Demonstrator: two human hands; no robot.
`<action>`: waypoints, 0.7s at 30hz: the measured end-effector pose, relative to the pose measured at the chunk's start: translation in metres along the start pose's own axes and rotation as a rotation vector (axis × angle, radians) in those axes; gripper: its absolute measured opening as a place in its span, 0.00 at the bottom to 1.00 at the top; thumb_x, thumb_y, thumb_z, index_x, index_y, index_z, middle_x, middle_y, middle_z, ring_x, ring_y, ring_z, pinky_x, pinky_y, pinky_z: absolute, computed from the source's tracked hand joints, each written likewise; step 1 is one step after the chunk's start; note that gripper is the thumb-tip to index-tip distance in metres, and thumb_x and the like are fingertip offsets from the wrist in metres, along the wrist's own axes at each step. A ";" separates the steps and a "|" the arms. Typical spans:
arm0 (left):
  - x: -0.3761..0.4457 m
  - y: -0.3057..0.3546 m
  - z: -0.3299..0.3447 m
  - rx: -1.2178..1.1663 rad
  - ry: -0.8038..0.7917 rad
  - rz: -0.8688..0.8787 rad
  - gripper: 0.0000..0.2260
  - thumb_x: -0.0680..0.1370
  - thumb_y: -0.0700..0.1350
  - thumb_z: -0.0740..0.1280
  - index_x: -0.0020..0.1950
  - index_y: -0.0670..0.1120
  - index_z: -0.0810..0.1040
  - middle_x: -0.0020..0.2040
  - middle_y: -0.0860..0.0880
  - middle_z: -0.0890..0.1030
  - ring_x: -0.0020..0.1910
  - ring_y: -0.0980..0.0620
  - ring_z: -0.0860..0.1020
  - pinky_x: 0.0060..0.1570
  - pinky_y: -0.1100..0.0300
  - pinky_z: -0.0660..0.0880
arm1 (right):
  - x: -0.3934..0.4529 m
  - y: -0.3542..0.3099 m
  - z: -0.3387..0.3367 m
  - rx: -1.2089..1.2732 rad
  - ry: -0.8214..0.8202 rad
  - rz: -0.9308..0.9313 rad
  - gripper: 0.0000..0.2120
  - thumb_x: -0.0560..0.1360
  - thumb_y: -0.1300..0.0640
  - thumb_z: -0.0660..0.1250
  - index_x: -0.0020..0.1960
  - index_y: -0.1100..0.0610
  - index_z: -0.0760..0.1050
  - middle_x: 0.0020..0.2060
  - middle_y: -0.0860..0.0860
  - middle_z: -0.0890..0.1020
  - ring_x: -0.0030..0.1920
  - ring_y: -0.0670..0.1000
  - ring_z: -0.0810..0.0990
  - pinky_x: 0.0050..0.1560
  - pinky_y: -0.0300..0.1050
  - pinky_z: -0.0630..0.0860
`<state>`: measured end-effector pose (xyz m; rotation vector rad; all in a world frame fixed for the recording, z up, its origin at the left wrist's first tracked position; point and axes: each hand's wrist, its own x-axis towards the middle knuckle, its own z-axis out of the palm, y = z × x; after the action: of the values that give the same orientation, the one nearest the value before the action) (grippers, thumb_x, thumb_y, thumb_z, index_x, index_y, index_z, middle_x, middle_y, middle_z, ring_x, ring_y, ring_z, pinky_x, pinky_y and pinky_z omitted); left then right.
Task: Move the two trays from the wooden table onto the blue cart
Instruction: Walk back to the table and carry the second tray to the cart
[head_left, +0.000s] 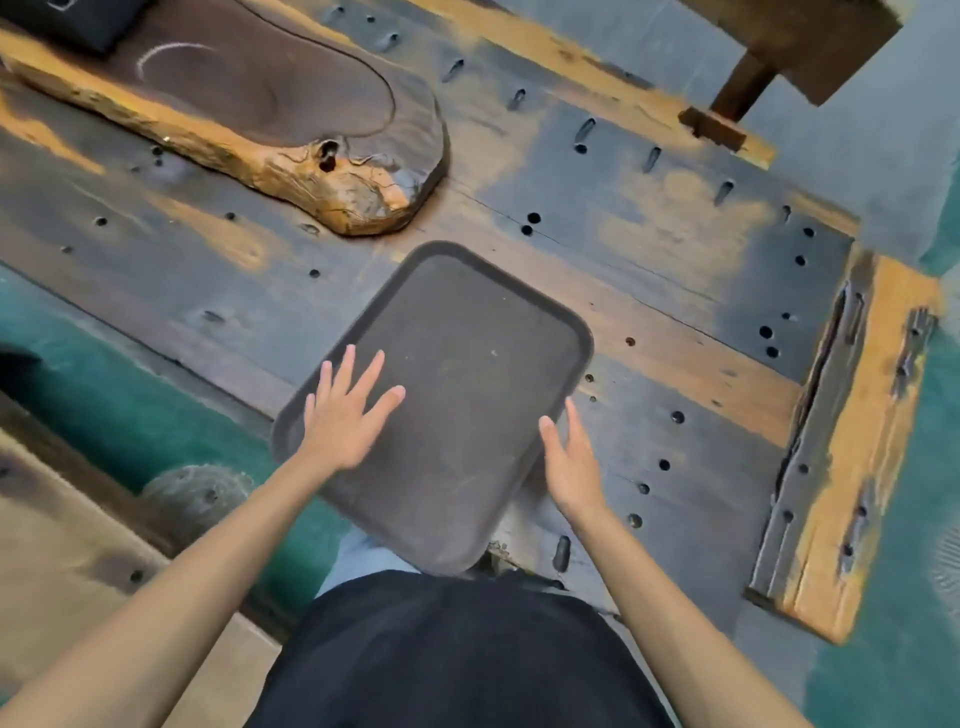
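A dark brown rectangular tray (467, 332) lies on the worn wooden table (675, 291), turned at an angle, with its near corner jutting over the table's front edge. My left hand (345, 415) rests flat on the tray's left part, fingers spread. My right hand (569, 462) is at the tray's right rim, fingers straight and apart, touching or just beside the edge. Only one tray is visible, and no blue cart appears.
A thick live-edge wooden slab (291, 119) lies on the table at the back left, with a black object (67, 21) at its far end. The table surface is full of holes and slots. Green floor (130, 410) shows left and right. A wooden bench (62, 545) is at lower left.
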<state>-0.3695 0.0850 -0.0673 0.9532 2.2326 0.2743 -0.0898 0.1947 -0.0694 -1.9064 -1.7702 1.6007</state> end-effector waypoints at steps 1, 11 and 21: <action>0.025 -0.008 -0.014 -0.014 -0.022 0.009 0.27 0.83 0.62 0.56 0.82 0.60 0.55 0.84 0.52 0.47 0.82 0.43 0.46 0.77 0.41 0.47 | 0.004 -0.002 0.006 0.144 0.055 0.107 0.29 0.84 0.38 0.52 0.83 0.43 0.50 0.82 0.45 0.56 0.81 0.50 0.55 0.80 0.58 0.54; 0.149 -0.015 -0.072 -0.672 -0.432 -0.355 0.30 0.80 0.67 0.49 0.79 0.57 0.64 0.80 0.51 0.65 0.76 0.45 0.64 0.72 0.44 0.59 | 0.031 -0.012 0.046 0.749 0.260 0.542 0.17 0.83 0.34 0.50 0.54 0.37 0.76 0.38 0.29 0.84 0.47 0.38 0.77 0.44 0.45 0.70; 0.180 -0.014 -0.088 -0.734 -0.567 -0.344 0.35 0.72 0.73 0.54 0.69 0.54 0.77 0.60 0.45 0.77 0.56 0.43 0.72 0.59 0.40 0.68 | 0.038 -0.011 0.047 0.879 0.354 0.642 0.29 0.81 0.31 0.48 0.70 0.45 0.75 0.50 0.47 0.84 0.49 0.46 0.81 0.44 0.48 0.75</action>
<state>-0.5249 0.2077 -0.1000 0.1994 1.5394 0.5368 -0.1392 0.2017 -0.1063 -2.1136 -0.1989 1.6187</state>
